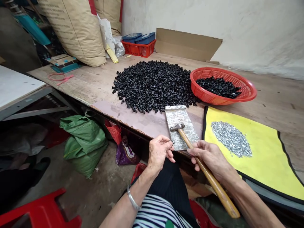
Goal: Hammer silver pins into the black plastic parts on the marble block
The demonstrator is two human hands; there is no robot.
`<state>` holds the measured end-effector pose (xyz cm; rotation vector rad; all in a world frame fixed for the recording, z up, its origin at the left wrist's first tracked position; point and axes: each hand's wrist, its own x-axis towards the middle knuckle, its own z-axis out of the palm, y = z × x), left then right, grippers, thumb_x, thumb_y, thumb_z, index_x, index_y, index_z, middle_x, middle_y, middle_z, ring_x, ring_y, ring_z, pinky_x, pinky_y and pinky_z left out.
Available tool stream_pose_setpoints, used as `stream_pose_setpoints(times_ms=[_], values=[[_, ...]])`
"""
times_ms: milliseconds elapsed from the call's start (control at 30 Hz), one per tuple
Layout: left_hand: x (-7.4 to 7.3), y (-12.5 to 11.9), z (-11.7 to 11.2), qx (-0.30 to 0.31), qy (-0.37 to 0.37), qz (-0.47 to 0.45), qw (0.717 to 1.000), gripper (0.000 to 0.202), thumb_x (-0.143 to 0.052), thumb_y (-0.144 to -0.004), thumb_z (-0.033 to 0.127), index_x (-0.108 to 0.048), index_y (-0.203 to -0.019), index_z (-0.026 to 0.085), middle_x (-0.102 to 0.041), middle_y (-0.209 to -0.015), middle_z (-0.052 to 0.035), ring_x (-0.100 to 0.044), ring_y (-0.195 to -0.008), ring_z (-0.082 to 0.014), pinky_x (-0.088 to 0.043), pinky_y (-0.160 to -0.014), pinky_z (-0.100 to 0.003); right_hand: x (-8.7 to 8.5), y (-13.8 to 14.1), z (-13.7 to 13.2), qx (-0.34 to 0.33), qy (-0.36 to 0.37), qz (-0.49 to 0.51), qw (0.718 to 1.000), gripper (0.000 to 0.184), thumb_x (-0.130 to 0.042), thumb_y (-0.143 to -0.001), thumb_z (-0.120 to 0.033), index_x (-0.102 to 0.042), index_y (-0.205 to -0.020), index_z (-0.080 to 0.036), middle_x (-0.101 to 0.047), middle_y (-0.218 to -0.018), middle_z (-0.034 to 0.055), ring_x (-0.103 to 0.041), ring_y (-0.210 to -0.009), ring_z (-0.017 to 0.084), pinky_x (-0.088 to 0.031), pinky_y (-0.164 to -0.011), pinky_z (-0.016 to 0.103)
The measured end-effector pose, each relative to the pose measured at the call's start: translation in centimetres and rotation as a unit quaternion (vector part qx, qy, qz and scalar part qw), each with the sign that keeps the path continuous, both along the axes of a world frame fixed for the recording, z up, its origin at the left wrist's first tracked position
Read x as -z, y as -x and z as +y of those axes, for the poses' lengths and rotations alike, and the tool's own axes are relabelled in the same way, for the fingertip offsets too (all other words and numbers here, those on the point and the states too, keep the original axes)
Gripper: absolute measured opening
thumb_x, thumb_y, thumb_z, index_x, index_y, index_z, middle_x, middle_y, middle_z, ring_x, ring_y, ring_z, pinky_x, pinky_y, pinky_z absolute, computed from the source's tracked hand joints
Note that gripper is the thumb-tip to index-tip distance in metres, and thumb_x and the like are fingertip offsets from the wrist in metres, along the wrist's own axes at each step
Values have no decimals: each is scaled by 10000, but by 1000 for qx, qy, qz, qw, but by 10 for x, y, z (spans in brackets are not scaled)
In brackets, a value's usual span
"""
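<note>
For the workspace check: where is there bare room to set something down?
Bare wood lies right of the red basket, above the yellow mat; another patch lies left of the black parts pile. Crowded: the front edge, where the right hand grips a hammer over the metal plate, beside the left hand.

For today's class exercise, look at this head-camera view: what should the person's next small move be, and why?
Probably the left hand should lower the small dark piece onto the metal plate. Its fingers pinch that piece right beside the plate, and the right hand grips the wooden-handled hammer, whose head sits over the plate.
</note>
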<state>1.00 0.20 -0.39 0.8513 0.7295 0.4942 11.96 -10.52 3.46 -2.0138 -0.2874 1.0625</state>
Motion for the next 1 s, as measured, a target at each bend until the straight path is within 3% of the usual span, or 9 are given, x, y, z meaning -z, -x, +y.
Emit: stream_pose_setpoints(times_ms=[133,233,367,467,533,600,733,867,1000], values=[[4,-2,-3,2,-2,7,1000,210,-668,-602,275,-534,-672,128,-571,-494,24,-474,-316,-78,-446,-267,-213,-3,11,-16,69,-90,208,971,220,-643,-678,-331,-485,-731,-186,-523,-521,-34,-377,-348,61,-304,-308,177],[5,-2,-4,-4,-5,6,1000,198,-662,-605,261,-535,-675,126,-571,-493,23,-470,-319,-77,-447,-270,-215,-1,15,-22,92,-78,226,967,218,-630,-704,-343,-525,-793,-175,-480,-511,-50,-319,-333,37,-230,-290,143],[5,2,-3,4,-18,-1,1000,175,-652,-606,224,-529,-680,124,-582,-511,17,-480,-335,-81,-458,-282,-224,4,20,-32,35,-63,80,994,300,-578,-742,-475,-479,-689,-197,-429,-476,-70,-295,-325,45,-220,-286,165],[6,4,-3,4,-24,-6,1000,151,-636,-605,200,-528,-674,120,-581,-508,16,-478,-333,-82,-456,-278,-227,8,24,-43,-45,-55,-155,985,317,-511,-784,-514,-527,-709,-207,-468,-471,-47,-389,-349,80,-306,-322,204],[7,3,-3,-3,-24,-5,1000,145,-633,-594,187,-527,-664,119,-574,-494,20,-468,-323,-79,-449,-269,-224,12,28,-50,-89,-68,-343,933,298,-482,-814,-481,-580,-798,-200,-562,-528,-9,-485,-397,109,-368,-372,221],[8,2,-3,-11,-20,-4,1000,144,-633,-581,179,-524,-655,121,-568,-479,25,-462,-313,-79,-445,-263,-224,17,32,-53,-122,-80,-501,853,310,-449,-851,-436,-606,-901,-173,-658,-648,45,-572,-469,137,-420,-435,238],[9,-1,-4,-22,-18,-3,1000,132,-626,-571,179,-517,-625,127,-562,-455,29,-455,-296,-81,-440,-253,-229,22,39,-53,-165,-50,-666,726,293,-413,-903,-303,-607,-1019,-117,-706,-794,100,-637,-546,155,-446,-492,243],[10,-1,-4,-25,-19,0,999,129,-623,-567,186,-511,-602,131,-561,-445,26,-452,-285,-79,-439,-252,-224,8,45,-53,-183,-31,-722,667,285,-428,-899,-260,-583,-1083,-108,-702,-764,88,-631,-533,153,-446,-499,241],[11,-2,-4,-23,-15,2,1000,145,-633,-560,205,-513,-602,135,-556,-436,31,-461,-285,-78,-438,-257,-208,-1,54,-50,-156,-31,-747,646,350,-464,-877,-219,-503,-1211,-122,-698,-930,113,-653,-649,168,-472,-596,252]])
